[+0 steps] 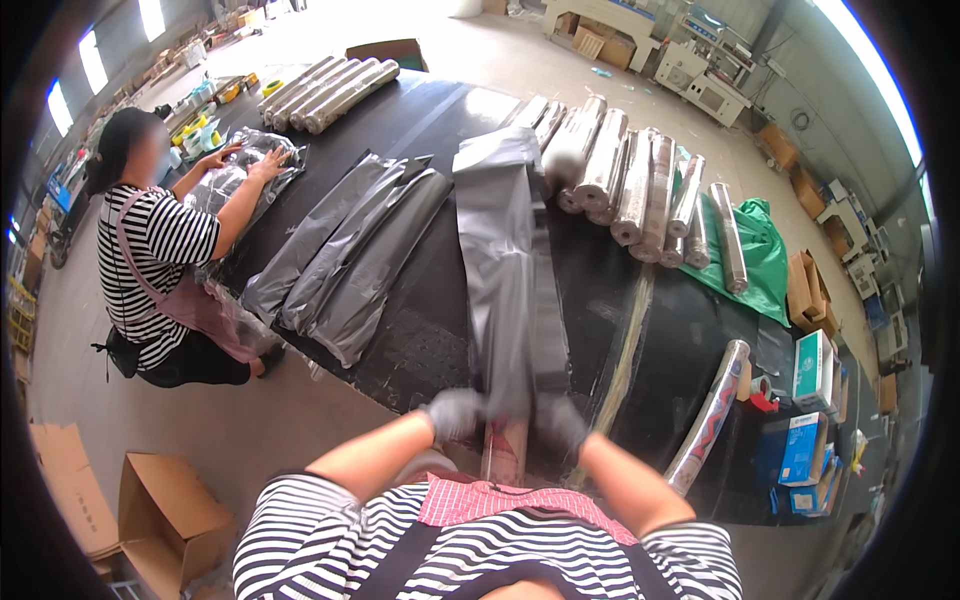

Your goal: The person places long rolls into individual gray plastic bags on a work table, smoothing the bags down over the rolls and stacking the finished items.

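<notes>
A long grey plastic bag lies lengthwise before me on the black table, its near end at my hands. A patterned, reddish roll sticks out of that near end toward my body; the rest of it is hidden inside the bag. My left hand, in a grey glove, is closed on the bag's left edge beside the roll. On the other side my right hand, gloved too and somewhat blurred, grips the bag's right edge. Several filled grey bags lie to the left.
Several wrapped rolls are piled at the far right, partly on green sheeting. One roll lies alone at right, near small boxes. A co-worker handles clear plastic at the left edge. An open carton stands on the floor.
</notes>
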{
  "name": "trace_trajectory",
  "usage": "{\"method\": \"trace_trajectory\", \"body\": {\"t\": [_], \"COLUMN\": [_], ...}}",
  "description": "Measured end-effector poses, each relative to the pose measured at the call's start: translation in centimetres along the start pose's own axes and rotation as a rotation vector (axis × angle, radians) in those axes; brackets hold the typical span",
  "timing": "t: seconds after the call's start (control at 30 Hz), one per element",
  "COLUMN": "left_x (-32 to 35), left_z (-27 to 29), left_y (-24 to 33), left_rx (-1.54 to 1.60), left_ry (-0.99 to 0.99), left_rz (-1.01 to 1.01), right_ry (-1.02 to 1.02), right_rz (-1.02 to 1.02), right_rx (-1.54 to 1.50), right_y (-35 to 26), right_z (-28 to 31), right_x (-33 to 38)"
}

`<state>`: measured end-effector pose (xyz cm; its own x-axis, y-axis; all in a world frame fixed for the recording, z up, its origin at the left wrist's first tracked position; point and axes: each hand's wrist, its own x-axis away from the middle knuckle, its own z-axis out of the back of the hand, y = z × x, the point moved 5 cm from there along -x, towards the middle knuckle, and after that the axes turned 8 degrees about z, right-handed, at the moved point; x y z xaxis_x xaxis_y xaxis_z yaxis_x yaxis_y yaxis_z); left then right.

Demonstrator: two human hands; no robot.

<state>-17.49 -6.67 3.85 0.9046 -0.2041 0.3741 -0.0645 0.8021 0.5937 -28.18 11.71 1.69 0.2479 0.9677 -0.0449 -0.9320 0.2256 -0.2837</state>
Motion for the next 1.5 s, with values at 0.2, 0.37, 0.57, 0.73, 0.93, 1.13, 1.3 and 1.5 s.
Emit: {"method": "trace_trajectory", "body": {"t": [0.2,0.37,0.57,0.73,0.93,1.13,1.3,1.5], "left_x": [2.6,2.4,7.7,5.9,8.0,1.6,6.2,1.5], "left_z": [-5.4,-5.9,-11.3,-7.6,-5.5,-8.7,-8.7,-3.9], "left_y": [4.5,7.3,5.0,5.5,2.8,4.1,7.8,4.2], "left_rx": [0.207,-0.186,1.047,1.645,1.915,1.300,0.741,1.168], "left_ry": [-0.093,-0.183,-0.402,-0.439,-0.560,-0.227,-0.186,0.177], "left_rz": [-0.036,-0.138,0.155,0.187,0.156,0.481,0.331,0.230], "right_ry": [0.045,-0.433,0.027,-0.039,-0.146,-0.169,-0.214,0.225], "right_rz": [-0.280,-0.292,-0.699,-0.785,-0.874,-0.741,-0.595,-0.401], "right_rx": [-0.706,-0.541,-2.049,-1.707,-1.547,-1.409,-1.285,-1.100], "right_y": [-2.0,-3.7,-4.6,-1.1,-2.5,-3.4,-7.1,-4.7], "right_z": [-5.6,5.2,5.4,0.8,1.9,1.6,2.1,7.3], "right_x": [8.5,6.8,15.8,9.5,9.2,8.4,11.7,3.9]}}
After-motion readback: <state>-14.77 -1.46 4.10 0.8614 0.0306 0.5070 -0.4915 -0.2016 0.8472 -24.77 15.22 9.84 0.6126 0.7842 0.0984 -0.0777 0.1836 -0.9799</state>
